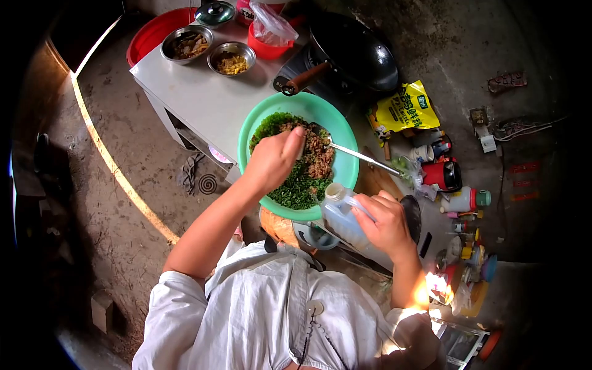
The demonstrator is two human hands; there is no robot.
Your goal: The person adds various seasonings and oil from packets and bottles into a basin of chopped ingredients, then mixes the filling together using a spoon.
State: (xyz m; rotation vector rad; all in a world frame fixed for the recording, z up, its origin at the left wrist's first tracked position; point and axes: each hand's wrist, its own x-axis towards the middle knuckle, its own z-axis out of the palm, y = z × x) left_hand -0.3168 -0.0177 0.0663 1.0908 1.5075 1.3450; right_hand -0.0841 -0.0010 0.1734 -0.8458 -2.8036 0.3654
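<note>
Step in hand, my read: bottle work at the bowl, uncapped and ready to dispense; no stream visible. Right hand (380, 223) is clamped on the handle of the clear bottle (346, 217). Its open mouth is just ahead of that grip, by the near right rim of the green bowl (353, 154); can't tell if they touch. Left hand (275, 159) is over the bowl, fingers curled, thumb out. Can't tell if it's pinching anything.

Under your left: chopped greens (300, 192) and crumbly brown filling (319, 161), side by side, not blended. Spoon (365, 160) sits in the bowl, handle out over the rim, beyond your right grip.

Any tilt from here calls for a firm handle hold, mouth inside the rim, slow wrist. Watch for the bottle bumping the rim or glugging. Keep your left clear of the mouth.
</note>
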